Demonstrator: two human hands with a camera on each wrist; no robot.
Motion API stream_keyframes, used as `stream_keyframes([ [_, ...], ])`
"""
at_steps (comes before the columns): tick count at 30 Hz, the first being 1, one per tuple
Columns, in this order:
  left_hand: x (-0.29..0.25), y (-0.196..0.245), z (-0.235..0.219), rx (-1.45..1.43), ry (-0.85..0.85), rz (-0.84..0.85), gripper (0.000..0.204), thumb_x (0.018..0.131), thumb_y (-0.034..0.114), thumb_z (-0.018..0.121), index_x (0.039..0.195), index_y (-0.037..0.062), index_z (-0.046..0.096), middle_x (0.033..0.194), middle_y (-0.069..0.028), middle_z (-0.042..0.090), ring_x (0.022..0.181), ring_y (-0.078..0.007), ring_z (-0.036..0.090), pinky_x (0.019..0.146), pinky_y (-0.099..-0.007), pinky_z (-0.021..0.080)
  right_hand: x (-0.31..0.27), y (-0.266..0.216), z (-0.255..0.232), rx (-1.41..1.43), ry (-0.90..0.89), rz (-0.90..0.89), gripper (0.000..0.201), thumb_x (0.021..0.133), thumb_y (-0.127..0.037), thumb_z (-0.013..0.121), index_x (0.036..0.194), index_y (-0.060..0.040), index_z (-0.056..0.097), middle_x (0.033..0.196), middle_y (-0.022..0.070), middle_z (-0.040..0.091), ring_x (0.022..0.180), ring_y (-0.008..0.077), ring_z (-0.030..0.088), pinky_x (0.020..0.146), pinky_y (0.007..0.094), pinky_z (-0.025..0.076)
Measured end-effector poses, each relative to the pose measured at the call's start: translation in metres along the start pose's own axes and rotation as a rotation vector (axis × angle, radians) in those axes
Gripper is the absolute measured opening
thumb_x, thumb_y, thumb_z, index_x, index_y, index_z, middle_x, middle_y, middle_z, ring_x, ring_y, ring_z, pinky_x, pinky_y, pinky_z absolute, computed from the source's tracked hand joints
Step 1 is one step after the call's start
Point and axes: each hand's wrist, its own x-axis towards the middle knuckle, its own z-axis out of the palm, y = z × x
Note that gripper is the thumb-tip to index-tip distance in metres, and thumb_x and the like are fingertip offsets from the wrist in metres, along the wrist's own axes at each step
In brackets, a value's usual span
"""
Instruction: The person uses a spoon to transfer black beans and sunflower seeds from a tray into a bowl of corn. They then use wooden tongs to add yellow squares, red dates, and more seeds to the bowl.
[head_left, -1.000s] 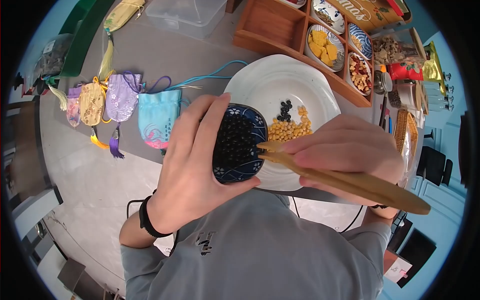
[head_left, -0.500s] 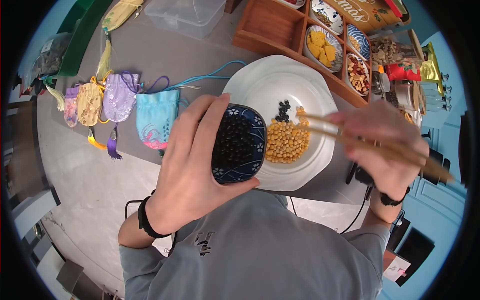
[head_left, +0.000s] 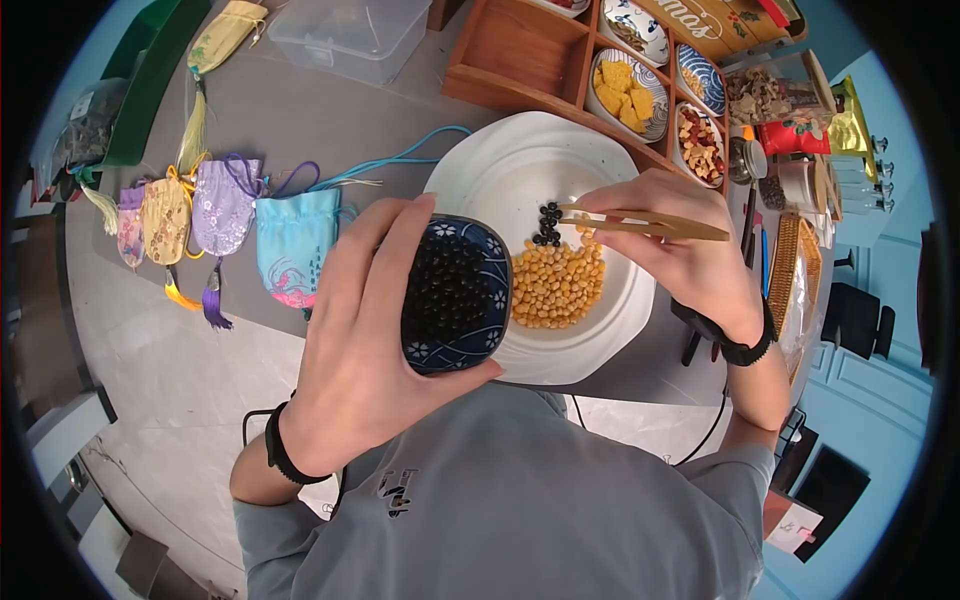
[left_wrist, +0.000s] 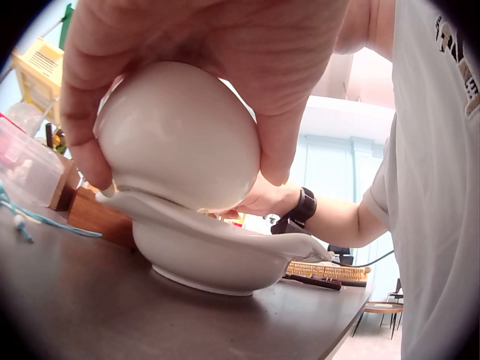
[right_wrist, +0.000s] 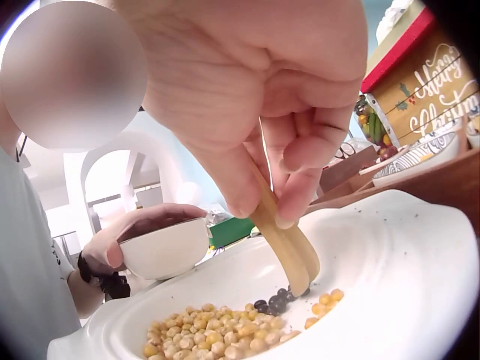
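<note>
In the head view my left hand (head_left: 350, 335) grips a small blue patterned bowl (head_left: 497, 295), thumb and fingers on opposite sides. Black beans (head_left: 445, 285) fill that bowl, which is tilted over the left rim of a large white dish (head_left: 470, 170). Its plain white outside (left_wrist: 180, 135) shows in the left wrist view. My right hand (head_left: 690, 235) pinches wooden tongs (head_left: 660, 224) above the dish. In the right wrist view the tong tips come down right at a small cluster of black beans (right_wrist: 274, 304), beside a heap of yellow kernels (right_wrist: 214, 334).
Behind the dish stands a wooden compartment tray (head_left: 520, 95) with small bowls of dried foods. Drawstring pouches (head_left: 298, 245) lie on the left, with a clear plastic box (head_left: 350, 35) further back. A wicker basket (head_left: 795, 270) sits on the right.
My right hand first drew the tongs away from the blue bowl to the right, then brought them back over the dish to the black cluster. My left hand keeps holding the bowl.
</note>
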Motion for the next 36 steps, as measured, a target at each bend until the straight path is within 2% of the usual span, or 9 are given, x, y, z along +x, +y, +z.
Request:
stream_keyframes([
  [5,0.0,0.0,0.0,0.008,-0.004,-0.006,0.118,0.05,0.018,0.099,0.15,0.0014,0.039,0.143,-0.0211,0.043,0.129,-0.0414,0.048,0.107,-0.0487,0.043,0.0,0.003,0.001,-0.011,0.004,0.004,0.022,0.082,-0.002,0.079,0.104,-0.0004,0.076,0.098,0.0101,0.076,0.082,0.0191,0.069,0.07,0.0308,0.054],
  [11,0.001,0.001,-0.001,0.005,0.0,0.005,0.117,0.05,0.017,0.099,0.15,0.0011,0.04,0.142,-0.0212,0.044,0.129,-0.0411,0.048,0.107,-0.0486,0.043,-0.001,-0.021,-0.018,0.036,0.137,-0.056,0.017,0.083,-0.006,0.08,0.098,0.0011,0.075,0.093,0.0114,0.077,0.08,0.0225,0.071,0.069,0.0338,0.056],
  [13,0.001,0.001,-0.002,0.009,-0.001,0.005,0.117,0.05,0.017,0.099,0.15,0.0009,0.04,0.142,-0.0212,0.044,0.128,-0.041,0.048,0.107,-0.0484,0.043,-0.003,-0.037,-0.023,0.178,0.117,-0.104,0.023,0.079,-0.013,0.084,0.096,0.0017,0.075,0.093,0.018,0.076,0.079,0.0265,0.073,0.071,0.0355,0.057],
  [16,0.001,0.001,-0.001,0.009,0.0,0.007,0.118,0.05,0.017,0.099,0.15,0.0006,0.039,0.142,-0.0211,0.044,0.128,-0.0408,0.048,0.106,-0.0481,0.043,0.004,-0.04,-0.014,0.135,0.009,-0.392,0.029,0.077,-0.016,0.086,0.096,0.0018,0.073,0.092,0.0191,0.077,0.076,0.0254,0.072,0.07,0.036,0.056],
  [22,0.0,0.0,0.0,0.007,0.015,-0.002,0.121,0.045,0.017,0.1,0.15,0.0048,0.041,0.146,-0.0185,0.044,0.133,-0.0385,0.048,0.109,-0.0456,0.044,0.009,-0.06,0.0,0.083,-0.045,-0.348,0.027,0.075,-0.01,0.085,0.097,-0.0004,0.073,0.097,0.0167,0.078,0.075,0.0252,0.072,0.068,0.0341,0.055],
  [24,0.001,0.0,-0.001,0.011,0.019,0.005,0.121,0.045,0.018,0.1,0.15,0.0049,0.042,0.146,-0.0184,0.044,0.133,-0.0386,0.048,0.109,-0.0456,0.044,0.007,-0.042,-0.007,0.13,0.007,-0.423,0.03,0.076,-0.011,0.084,0.102,0.0008,0.073,0.096,0.017,0.077,0.078,0.0248,0.072,0.068,0.0343,0.055],
  [27,0.001,-0.002,0.0,0.005,0.025,0.014,0.121,0.045,0.019,0.101,0.15,0.005,0.042,0.145,-0.0189,0.044,0.133,-0.0386,0.049,0.108,-0.0457,0.044,0.003,-0.045,-0.03,0.077,0.067,-0.109,0.027,0.08,-0.004,0.081,0.106,0.0017,0.074,0.094,0.0166,0.077,0.09,0.0282,0.073,0.077,0.0367,0.056],
  [29,0.001,-0.001,0.0,0.007,0.016,0.007,0.121,0.045,0.02,0.101,0.15,0.0047,0.042,0.145,-0.0193,0.044,0.132,-0.0385,0.049,0.108,-0.0456,0.044,0.003,-0.032,-0.019,0.008,0.24,0.024,0.018,0.081,-0.006,0.08,0.098,-0.0017,0.076,0.099,0.0124,0.076,0.081,0.0251,0.072,0.068,0.036,0.056],
  [36,0.001,0.0,0.0,-0.014,0.012,0.014,0.116,0.049,0.017,0.099,0.148,0.0018,0.04,0.143,-0.0202,0.044,0.128,-0.0412,0.049,0.106,-0.0481,0.045,0.006,0.003,-0.006,-0.063,0.001,-0.099,0.024,0.082,-0.006,0.08,0.105,-0.0022,0.072,0.098,0.0096,0.075,0.088,0.0294,0.069,0.08,0.0368,0.054],
])
